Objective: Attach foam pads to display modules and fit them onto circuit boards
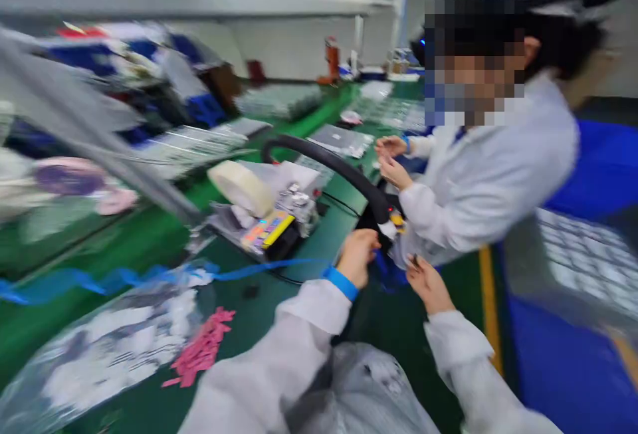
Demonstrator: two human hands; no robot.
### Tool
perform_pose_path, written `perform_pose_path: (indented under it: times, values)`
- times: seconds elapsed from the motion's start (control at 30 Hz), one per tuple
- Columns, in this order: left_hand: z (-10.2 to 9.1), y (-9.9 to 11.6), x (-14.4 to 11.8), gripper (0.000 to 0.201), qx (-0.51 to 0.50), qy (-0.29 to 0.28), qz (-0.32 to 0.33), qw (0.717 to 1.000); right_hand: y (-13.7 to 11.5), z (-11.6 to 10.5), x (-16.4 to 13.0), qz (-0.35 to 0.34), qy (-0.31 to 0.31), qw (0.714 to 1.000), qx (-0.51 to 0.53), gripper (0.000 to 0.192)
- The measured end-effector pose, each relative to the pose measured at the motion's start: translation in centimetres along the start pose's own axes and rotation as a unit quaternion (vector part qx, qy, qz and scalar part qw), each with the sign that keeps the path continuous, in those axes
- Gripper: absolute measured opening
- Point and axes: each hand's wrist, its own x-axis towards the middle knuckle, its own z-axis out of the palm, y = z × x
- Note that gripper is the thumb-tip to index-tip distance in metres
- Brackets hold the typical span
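My left hand [357, 258], with a blue band on its wrist, is curled closed beside the lower end of a thick black curved tube [343, 169]. Whatever its fingers hold is hidden. To the right, my right hand [429, 285] pinches a tiny dark piece [415, 260] at its fingertips, too small and blurred to name. Between and beyond the hands lies some dark blue material [391, 273]. A long blue ribbon [279, 264] runs from the left toward my left wrist.
A cream tape roll [242, 188] sits by a small device with a yellow edge [278, 231]. Pink strips [202, 349] and a clear bag of white pieces [119, 347] lie left. A co-worker in white [503, 175] stands close right, near blue bins [563, 367].
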Motion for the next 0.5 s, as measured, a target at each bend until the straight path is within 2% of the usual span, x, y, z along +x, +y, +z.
perform_pose_path:
  times: [0.1,0.2,0.33,0.5]
  values:
    - [-0.7,-0.5,2.4,0.029,-0.037,0.019,-0.034,0.999,3.3,-2.1,0.6,0.138,0.084,0.980,0.114,0.029]
    - [-1.8,-1.5,2.5,0.022,-0.072,0.038,-0.078,0.994,4.9,-2.8,1.5,0.208,0.123,0.941,0.237,0.028]
    - [-3.9,-0.8,-0.1,0.004,-0.133,0.054,-0.093,0.985,5.9,-1.7,0.2,0.271,0.125,0.883,0.361,0.025]
    - [-9.5,1.9,-6.3,0.013,-0.217,0.056,-0.051,0.973,7.4,1.9,-2.9,0.363,0.089,0.820,0.433,0.025]
